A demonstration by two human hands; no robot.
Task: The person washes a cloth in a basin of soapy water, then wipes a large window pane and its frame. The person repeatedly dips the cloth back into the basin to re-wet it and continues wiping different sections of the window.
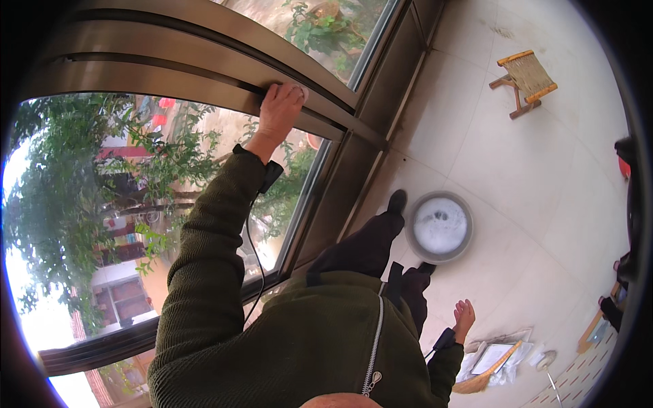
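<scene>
My left hand reaches up to the brown metal frame of a large glazed window or door. Its bent fingers rest against a rail of the frame. A small pale thing, perhaps a cloth or sponge, shows at the edge of these fingers, mostly covered by them. Low at my side hangs my right hand, fingers a little apart, with nothing seen in it. Near my feet, a round grey basin stands on the floor, and white suds cover the liquid in it.
A small folding stool with a woven seat stands on the tiled floor at the upper right. At the lower right lie a woven basket or tray and plastic-wrapped papers. Plants show through the glass. A thin cable runs down from my left wrist.
</scene>
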